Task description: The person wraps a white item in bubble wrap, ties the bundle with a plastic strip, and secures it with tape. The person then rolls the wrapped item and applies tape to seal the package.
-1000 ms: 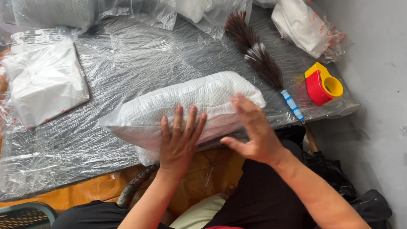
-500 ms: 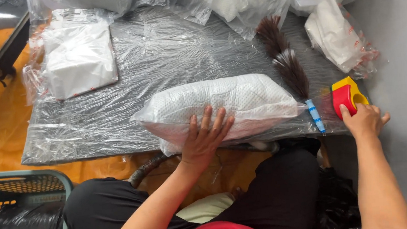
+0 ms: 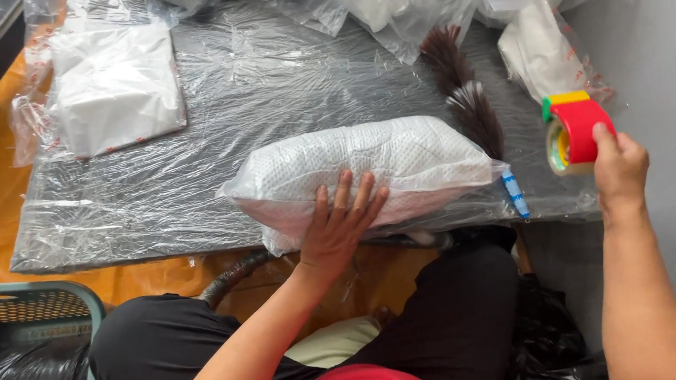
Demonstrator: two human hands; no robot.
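While the left hand [image 3: 340,224] lies flat on the bagged pillow [image 3: 361,167], the right hand [image 3: 618,167] grips the tape dispenser [image 3: 573,130] past the board's edge [image 3: 547,213].

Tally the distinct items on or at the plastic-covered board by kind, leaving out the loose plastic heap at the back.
Bagged white bundles: 2, one pressed under the left hand at the front edge, one flat at the back left
Tape dispensers: 1, red and yellow, gripped by the right hand
Feather dusters: 1
Crumpled white bags: 1, back right
Total: 5
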